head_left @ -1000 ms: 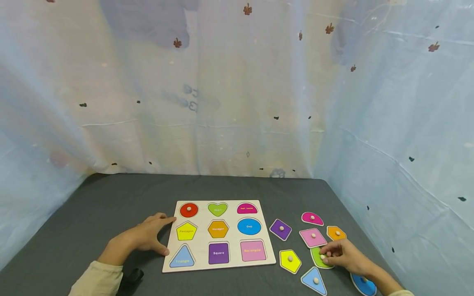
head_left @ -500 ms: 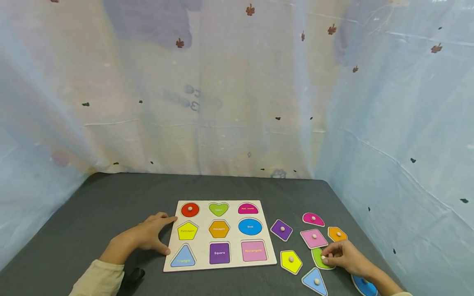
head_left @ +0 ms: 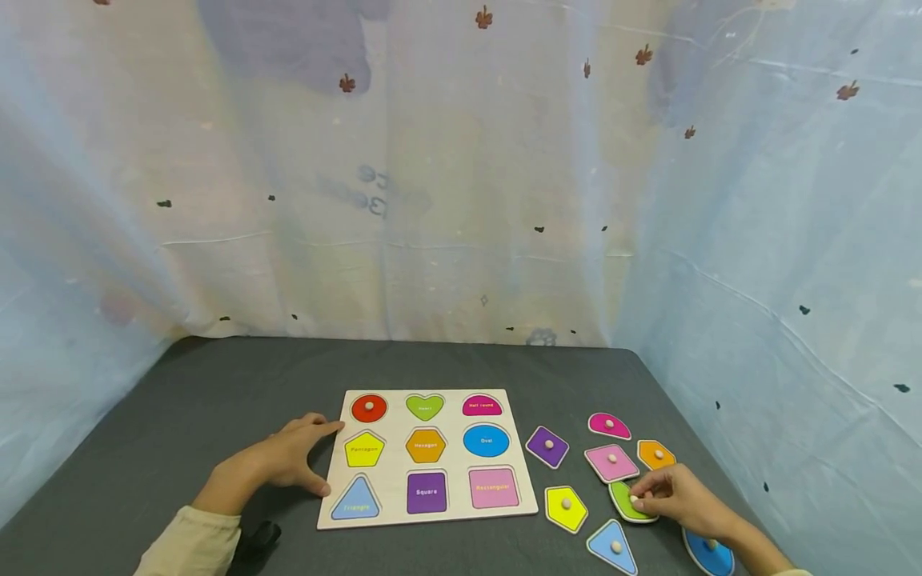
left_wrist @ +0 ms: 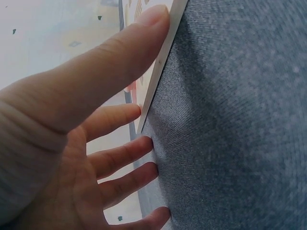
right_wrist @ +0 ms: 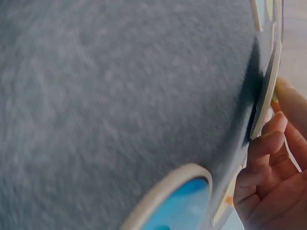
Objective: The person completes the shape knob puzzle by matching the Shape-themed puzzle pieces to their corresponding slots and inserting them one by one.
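A pale wooden puzzle board (head_left: 393, 480) with labelled coloured shapes lies on the dark table. My left hand (head_left: 284, 454) rests at its left edge, fingers fairly straight. In the left wrist view its thumb (left_wrist: 110, 60) lies on the board's edge, and the index fingertip touches farther along. My right hand (head_left: 680, 500) pinches the small knob of a green puzzle piece (head_left: 625, 510), whose right part is hidden by the fingers. Seen in the right wrist view, that piece (right_wrist: 268, 91) is tilted, with a dark shadow under it.
Around the right hand lie a pink piece (head_left: 611, 463), an orange piece (head_left: 654, 454), a blue oval (head_left: 702, 554), a light blue triangle (head_left: 608, 544) and a yellow pentagon (head_left: 560, 512). A purple piece (head_left: 545, 454) and magenta half round (head_left: 605, 427) lie beyond. A red knobbed circle (head_left: 366, 414) sits in the board.
The green piece has shifted slightly right and off the pink piece's lower edge, together with the right hand pinching its knob. The left hand keeps its place at the board.
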`<state>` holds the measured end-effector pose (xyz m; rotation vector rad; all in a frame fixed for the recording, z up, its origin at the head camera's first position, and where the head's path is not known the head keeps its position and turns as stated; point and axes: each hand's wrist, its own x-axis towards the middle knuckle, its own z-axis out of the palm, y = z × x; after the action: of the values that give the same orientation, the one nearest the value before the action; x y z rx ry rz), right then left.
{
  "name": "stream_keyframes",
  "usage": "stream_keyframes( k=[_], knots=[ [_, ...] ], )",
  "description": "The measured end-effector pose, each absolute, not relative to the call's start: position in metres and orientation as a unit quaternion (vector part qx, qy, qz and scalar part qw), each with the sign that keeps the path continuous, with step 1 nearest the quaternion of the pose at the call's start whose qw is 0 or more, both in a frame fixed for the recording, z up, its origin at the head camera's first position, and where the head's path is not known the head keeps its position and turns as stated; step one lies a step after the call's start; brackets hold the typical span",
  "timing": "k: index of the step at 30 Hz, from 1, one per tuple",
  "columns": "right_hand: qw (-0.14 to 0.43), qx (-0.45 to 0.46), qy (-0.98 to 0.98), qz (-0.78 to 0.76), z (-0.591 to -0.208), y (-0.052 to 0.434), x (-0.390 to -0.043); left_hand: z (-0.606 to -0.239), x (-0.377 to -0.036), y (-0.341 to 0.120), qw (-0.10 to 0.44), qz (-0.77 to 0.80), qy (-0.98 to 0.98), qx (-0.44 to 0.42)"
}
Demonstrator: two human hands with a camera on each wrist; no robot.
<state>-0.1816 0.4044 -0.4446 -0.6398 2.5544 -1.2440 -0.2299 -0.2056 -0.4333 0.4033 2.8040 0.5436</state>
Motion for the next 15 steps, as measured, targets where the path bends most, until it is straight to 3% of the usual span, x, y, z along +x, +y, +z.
stream_keyframes(
  k=[15],
  knots=[
    [0.067,-0.267,0.87,-0.41,-0.431,0.398,-0.182,-0.433,-0.229,-0.205,0.126,0.187,0.964,0.139]
  ],
)
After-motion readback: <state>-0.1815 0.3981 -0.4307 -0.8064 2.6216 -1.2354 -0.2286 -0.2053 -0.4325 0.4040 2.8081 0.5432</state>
